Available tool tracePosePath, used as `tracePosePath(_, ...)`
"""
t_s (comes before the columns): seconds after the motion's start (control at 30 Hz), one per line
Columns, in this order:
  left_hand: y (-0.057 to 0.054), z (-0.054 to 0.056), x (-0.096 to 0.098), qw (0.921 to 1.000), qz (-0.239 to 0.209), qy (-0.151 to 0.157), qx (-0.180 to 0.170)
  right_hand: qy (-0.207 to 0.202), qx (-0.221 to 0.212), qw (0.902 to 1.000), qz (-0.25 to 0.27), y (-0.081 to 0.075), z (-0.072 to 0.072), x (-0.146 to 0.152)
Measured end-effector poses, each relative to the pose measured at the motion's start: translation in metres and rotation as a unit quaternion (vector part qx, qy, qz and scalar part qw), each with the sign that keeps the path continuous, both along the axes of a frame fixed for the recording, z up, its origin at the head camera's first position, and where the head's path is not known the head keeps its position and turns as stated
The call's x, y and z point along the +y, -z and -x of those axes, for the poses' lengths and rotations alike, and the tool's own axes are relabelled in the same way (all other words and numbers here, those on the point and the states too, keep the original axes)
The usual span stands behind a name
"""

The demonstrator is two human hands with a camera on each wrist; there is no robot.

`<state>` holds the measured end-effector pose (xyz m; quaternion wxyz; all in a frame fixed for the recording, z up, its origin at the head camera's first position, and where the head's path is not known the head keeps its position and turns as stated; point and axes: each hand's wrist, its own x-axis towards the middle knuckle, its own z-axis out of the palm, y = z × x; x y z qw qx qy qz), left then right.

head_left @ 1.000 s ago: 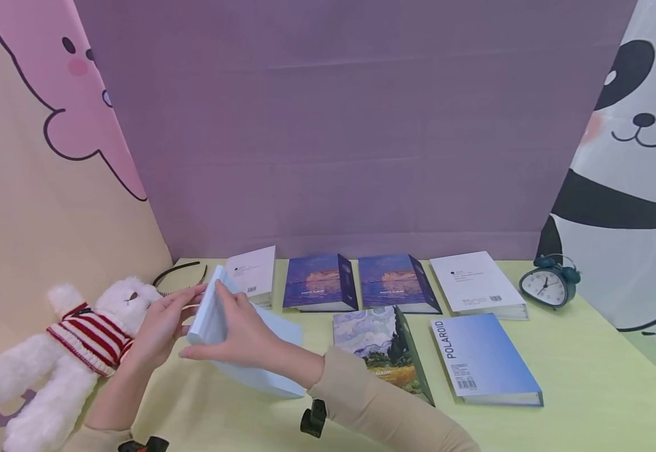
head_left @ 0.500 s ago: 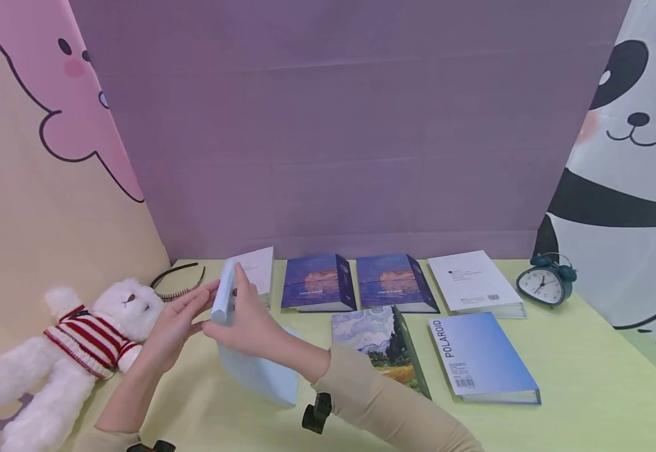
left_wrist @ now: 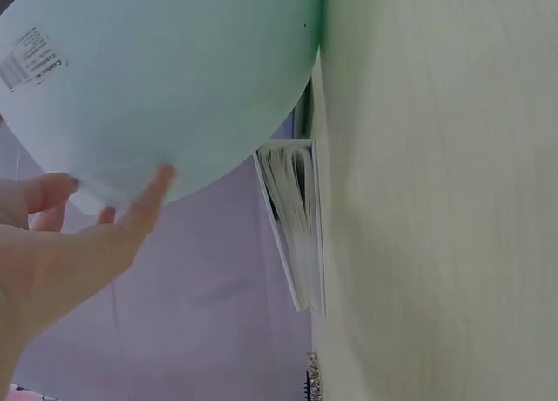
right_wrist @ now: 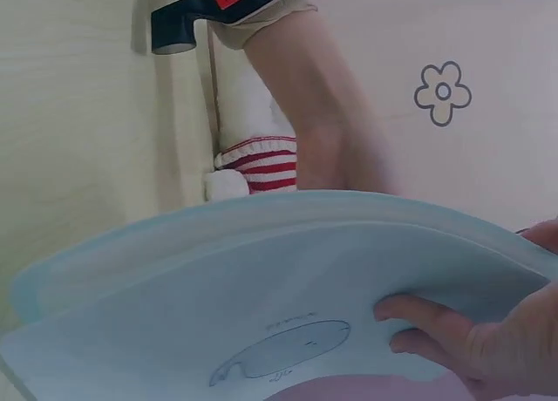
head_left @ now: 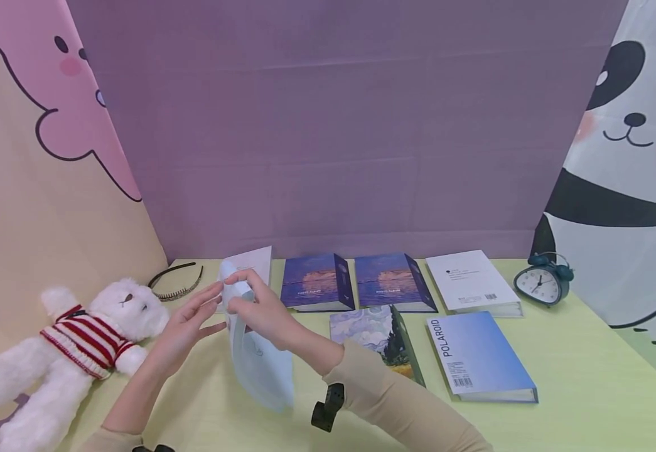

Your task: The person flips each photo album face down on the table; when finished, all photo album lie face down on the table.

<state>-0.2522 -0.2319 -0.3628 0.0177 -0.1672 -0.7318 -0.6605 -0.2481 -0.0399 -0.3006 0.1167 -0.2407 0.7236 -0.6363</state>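
A bendy light blue folder [head_left: 262, 376] with a whale-like outline on one side stands upright above the table, bowed into a curve. My right hand [head_left: 260, 311] pinches its top end between thumb and fingers. Beside that end, on the left, my left hand [head_left: 183, 336] has its fingers stretched out, fingertips at or near the folder's edge. In the left wrist view, a barcode sticker [left_wrist: 35, 59] shows on the folder's other face. From the right wrist, the folder's two bowed layers [right_wrist: 261, 270] appear slightly apart.
Behind the folder lies a white album [head_left: 257, 257]. Two purple photo albums [head_left: 311, 282], another white album [head_left: 471, 279], a landscape-painted album [head_left: 370, 333] and a blue Polaroid album [head_left: 480, 355] lie rightward. An alarm clock [head_left: 542, 282], plush toy [head_left: 87, 339] and headband [head_left: 177, 294] flank them.
The folder has bent further and its lower end hangs more downward. My right hand has shifted right and now pinches its top. The left hand has moved rightward, fingers spread out.
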Motion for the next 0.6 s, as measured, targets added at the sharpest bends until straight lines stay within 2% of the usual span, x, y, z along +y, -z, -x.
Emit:
tracePosePath(0.13,-0.002,0.000,0.003,0.9995,0.029,-0.005,-0.009,-0.012,-0.033,0.9993,0.009,-0.006,0.000,0.000)
tracePosePath(0.3,-0.004,-0.001,0.004,0.9994,0.034,0.005,-0.010,-0.005,-0.070,0.9974,0.015,-0.011,0.000,0.005)
tracePosePath(0.47,-0.003,-0.003,0.007,0.9993,0.037,-0.001,-0.008,0.023,-0.077,0.9962,0.035,-0.007,0.002,0.009)
tracePosePath(0.6,0.000,-0.006,0.007,0.9987,0.045,-0.003,-0.021,0.037,-0.065,0.9954,0.060,-0.007,0.002,0.012)
